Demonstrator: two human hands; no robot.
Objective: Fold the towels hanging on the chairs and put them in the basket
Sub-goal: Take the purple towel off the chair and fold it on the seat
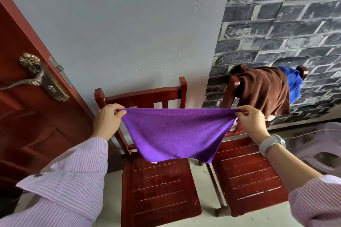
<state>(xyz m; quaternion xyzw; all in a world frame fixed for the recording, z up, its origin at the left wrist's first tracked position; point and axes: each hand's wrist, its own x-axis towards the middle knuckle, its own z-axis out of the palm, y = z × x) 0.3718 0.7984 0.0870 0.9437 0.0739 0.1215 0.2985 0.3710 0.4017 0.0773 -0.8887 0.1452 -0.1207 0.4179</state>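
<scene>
A purple towel [175, 134] hangs stretched in the air above two red wooden chairs, the left chair [158, 186] and the right chair [249, 175]. The left hand [107, 121] and right hand [252, 123] each pinch a top corner, fingers clamped on the cloth. Far right, a brown towel [265, 90] and a blue towel [293, 83] drape the right chair's back.

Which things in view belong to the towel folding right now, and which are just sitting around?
Part of the job:
- purple towel, pinched at its top corners by the left hand and right hand
- brown towel and blue towel, draped on the right chair
- left chair

Just lying about:
- door and its handle
- plastic stool

No basket in view.
</scene>
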